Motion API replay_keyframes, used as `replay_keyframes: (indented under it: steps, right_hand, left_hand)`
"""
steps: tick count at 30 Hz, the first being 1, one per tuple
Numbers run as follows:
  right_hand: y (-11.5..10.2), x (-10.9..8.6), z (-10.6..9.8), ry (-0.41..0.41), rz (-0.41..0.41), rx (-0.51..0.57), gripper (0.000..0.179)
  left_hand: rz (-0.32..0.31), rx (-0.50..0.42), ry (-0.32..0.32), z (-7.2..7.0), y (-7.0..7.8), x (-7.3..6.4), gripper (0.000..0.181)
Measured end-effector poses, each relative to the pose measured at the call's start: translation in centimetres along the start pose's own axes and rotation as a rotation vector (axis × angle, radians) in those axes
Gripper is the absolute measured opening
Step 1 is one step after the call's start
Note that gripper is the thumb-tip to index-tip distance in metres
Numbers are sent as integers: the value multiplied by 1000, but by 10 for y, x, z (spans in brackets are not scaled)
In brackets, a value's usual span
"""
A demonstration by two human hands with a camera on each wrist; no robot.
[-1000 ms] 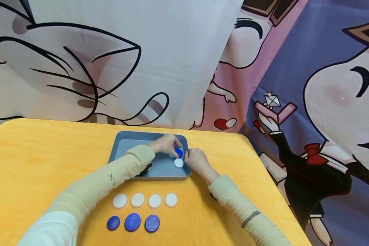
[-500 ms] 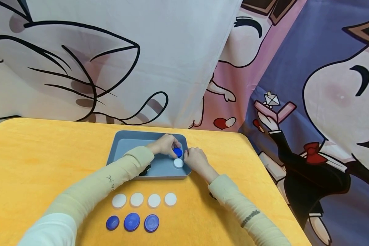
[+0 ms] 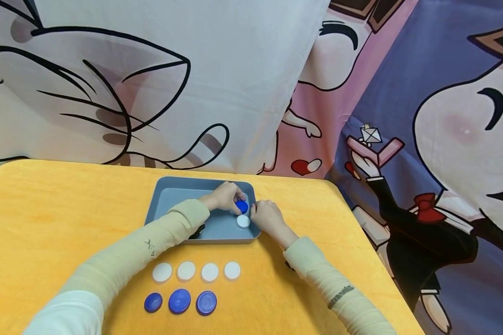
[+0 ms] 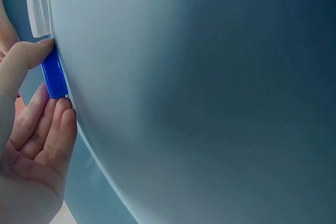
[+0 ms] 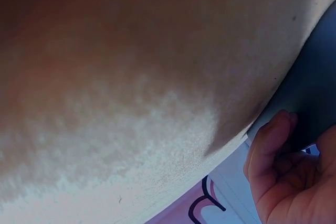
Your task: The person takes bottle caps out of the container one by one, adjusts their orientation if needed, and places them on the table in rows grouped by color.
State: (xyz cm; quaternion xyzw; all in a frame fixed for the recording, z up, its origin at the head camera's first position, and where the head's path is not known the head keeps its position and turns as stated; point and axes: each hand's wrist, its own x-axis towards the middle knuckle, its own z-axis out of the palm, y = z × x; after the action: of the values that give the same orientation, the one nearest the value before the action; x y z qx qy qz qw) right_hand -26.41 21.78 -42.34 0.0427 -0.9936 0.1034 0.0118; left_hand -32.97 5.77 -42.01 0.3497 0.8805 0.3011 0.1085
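Note:
Inside the grey-blue tray [image 3: 218, 241], near its right end, my left hand [image 3: 225, 197] pinches a blue bottle cap [image 3: 241, 207] between thumb and fingertips. The left wrist view shows this blue cap [image 4: 55, 78] standing at the tray floor, thumb on one side and fingers on the other. A white cap [image 3: 243, 221] lies just nearer to me in the tray, close to the blue one. At the tray's right wall my right hand [image 3: 270, 217] grips the rim with curled fingers; the right wrist view has that hand [image 5: 291, 182] at the tray's edge, with the thumb partly hidden.
On the yellow table [image 3: 67, 200], in front of the tray, several white caps [image 3: 186, 271] form a row. Nearer still is a row of three blue caps [image 3: 179, 301]. A printed cartoon cloth [image 3: 234, 83] hangs behind the table.
Both hands and the caps keep their places; only the head view has shifted very slightly.

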Motion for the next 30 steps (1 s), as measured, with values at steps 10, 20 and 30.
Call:
replay_keyframes:
  steps: [10,20,30]
  right_hand:
    - [-1,1,1,-5,14,9,42]
    - [-2,0,-1,-16,26,2,43]
    - [-2,-1,-2,-13,25,1,42]
  left_hand:
    - [-1,1,9,0,-2,-1,41]
    - [-13,16,9,-6,0,-2,41]
    - [-53,39,15,-11,4,-7,42]
